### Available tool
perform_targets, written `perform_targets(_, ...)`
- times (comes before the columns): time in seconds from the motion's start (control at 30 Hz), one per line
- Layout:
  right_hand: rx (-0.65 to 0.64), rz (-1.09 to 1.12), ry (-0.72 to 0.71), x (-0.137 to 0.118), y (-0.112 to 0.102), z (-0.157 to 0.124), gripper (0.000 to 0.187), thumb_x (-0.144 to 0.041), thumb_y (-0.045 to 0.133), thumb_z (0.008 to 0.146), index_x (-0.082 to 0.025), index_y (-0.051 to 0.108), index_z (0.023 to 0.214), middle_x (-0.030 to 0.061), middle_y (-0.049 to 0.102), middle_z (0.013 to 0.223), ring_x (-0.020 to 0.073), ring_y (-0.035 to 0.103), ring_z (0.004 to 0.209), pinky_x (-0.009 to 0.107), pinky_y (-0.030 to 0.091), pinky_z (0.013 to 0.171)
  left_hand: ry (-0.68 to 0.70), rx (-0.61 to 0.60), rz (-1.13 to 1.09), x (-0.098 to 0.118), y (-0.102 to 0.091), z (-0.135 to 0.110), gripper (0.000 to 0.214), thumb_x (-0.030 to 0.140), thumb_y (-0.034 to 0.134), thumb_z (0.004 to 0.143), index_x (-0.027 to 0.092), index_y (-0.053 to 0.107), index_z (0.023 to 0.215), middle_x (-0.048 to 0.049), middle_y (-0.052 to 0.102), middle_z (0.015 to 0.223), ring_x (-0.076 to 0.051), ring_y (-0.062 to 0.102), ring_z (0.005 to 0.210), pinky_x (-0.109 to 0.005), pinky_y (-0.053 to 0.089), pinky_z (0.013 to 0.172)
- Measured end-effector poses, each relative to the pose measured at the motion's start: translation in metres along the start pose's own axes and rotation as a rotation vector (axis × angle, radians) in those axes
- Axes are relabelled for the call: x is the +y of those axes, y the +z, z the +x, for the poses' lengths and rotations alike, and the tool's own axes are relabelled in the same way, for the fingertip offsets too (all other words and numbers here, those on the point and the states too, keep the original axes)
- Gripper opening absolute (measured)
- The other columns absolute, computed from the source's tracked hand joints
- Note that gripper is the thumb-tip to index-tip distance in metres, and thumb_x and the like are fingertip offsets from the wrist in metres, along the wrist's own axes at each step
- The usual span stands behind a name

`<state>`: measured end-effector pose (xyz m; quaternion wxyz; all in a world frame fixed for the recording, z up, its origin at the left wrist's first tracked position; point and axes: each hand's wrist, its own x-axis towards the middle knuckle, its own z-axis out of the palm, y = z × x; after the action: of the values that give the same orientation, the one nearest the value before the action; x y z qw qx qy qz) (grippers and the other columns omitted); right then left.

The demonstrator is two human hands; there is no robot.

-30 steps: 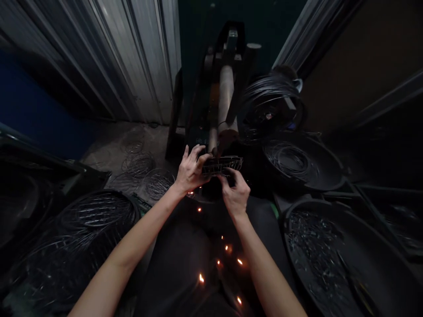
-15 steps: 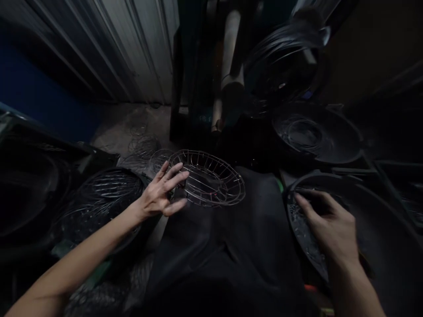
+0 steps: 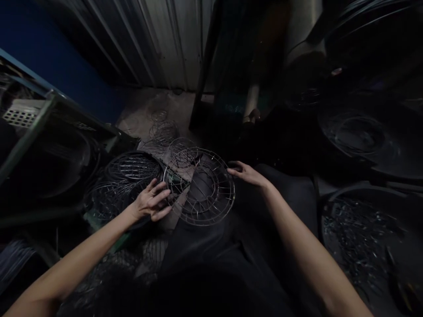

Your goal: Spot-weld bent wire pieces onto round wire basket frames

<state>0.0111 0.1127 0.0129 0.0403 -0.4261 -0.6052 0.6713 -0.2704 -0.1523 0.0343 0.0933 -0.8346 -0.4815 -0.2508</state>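
Note:
A round wire basket (image 3: 201, 187) made of thin metal rods sits tilted over my dark-trousered lap. My left hand (image 3: 150, 203) grips its left rim with the fingers curled on the wire. My right hand (image 3: 246, 173) reaches across to the basket's upper right rim, fingers stretched toward it and touching the wire. Both forearms are bare.
A stack of similar wire baskets (image 3: 127, 176) fills a dark tub at the left. Loose wire rings (image 3: 161, 131) lie on the concrete floor. A welding machine arm (image 3: 253, 112) stands ahead. Black tubs (image 3: 363, 136) of wire sit at the right, one (image 3: 366, 237) near my right elbow.
My right hand has left the right-hand tub and come back to the basket's far rim. The basket has shifted left and lower. My view has swung left and down.

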Motion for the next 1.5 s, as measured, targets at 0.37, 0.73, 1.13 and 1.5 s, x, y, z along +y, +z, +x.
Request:
perform_targets(0.37, -0.265, 0.299, 0.057, 0.025, 0.015, 0.008, 0.057, -0.034, 0.074, 0.069, -0.022, 0.055, 0.122, 0.0053, 0.063, 0.121, 0.0215, 0.057, 0.114, 0.040, 0.036, 0.108, -0.358, 0.026, -0.211, 0.023, -0.012, -0.021, 0.039, 0.016, 0.060, 0.077, 0.035, 0.047, 0.109, -0.0014, 0.063, 0.115, -0.024, 0.052, 0.120, -0.059, 0.029, 0.108)
perform_targets(0.73, -0.313, 0.256, 0.104, 0.031, 0.013, 0.006, 0.069, -0.037, 0.071, 0.070, -0.030, 0.043, 0.133, 0.0049, 0.060, 0.126, 0.0245, 0.055, 0.116, 0.041, 0.043, 0.101, -1.478, 0.351, -0.897, 0.036, -0.003, 0.024, 0.079, 0.033, 0.079, 0.059, 0.026, 0.033, 0.123, -0.0085, 0.051, 0.117, -0.024, 0.052, 0.111, -0.046, 0.039, 0.099)
perform_targets(1.13, -0.334, 0.354, 0.116, 0.034, 0.007, -0.001, 0.080, -0.051, 0.072, 0.067, -0.030, 0.036, 0.136, 0.0082, 0.061, 0.122, 0.0268, 0.060, 0.109, 0.041, 0.051, 0.088, -1.650, 0.234, -1.595, 0.032, -0.008, 0.028, 0.090, 0.030, 0.072, 0.065, 0.025, 0.020, 0.139, -0.0101, 0.065, 0.107, -0.021, 0.055, 0.111, -0.038, 0.027, 0.102)
perform_targets(1.5, -0.255, 0.397, 0.105, 0.013, -0.005, -0.035, 0.088, -0.055, 0.070, 0.063, -0.035, 0.030, 0.139, 0.0096, 0.062, 0.119, 0.0296, 0.063, 0.103, 0.049, 0.049, 0.087, -1.527, 0.262, -1.527, 0.028, -0.007, 0.046, 0.073, 0.031, 0.069, 0.066, 0.023, 0.032, 0.128, -0.0082, 0.069, 0.099, -0.020, 0.057, 0.107, -0.031, 0.033, 0.096)
